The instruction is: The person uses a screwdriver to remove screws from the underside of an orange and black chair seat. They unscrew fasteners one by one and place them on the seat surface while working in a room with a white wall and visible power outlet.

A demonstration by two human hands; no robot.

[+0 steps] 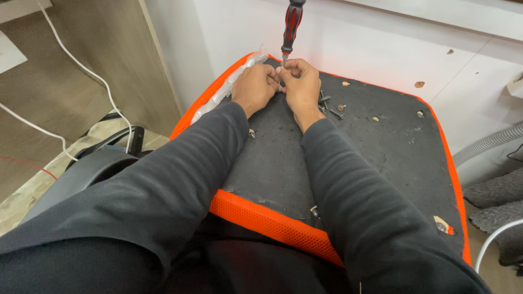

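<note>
An upturned chair seat, black underneath with an orange mesh rim, lies in front of me. A red-and-black screwdriver stands upright at its far edge. My left hand and my right hand are pressed together at the screwdriver's lower shaft, fingers curled around it where its tip meets the seat. The tip itself is hidden by my fingers. Both arms are in dark sleeves. A few loose black screws lie just right of my right hand.
Clear plastic wrap clings to the seat's left rim. A dark chair part and white cables lie on the wooden floor at left. A white panel stands behind; a grey ribbed hose and grey rug are at right.
</note>
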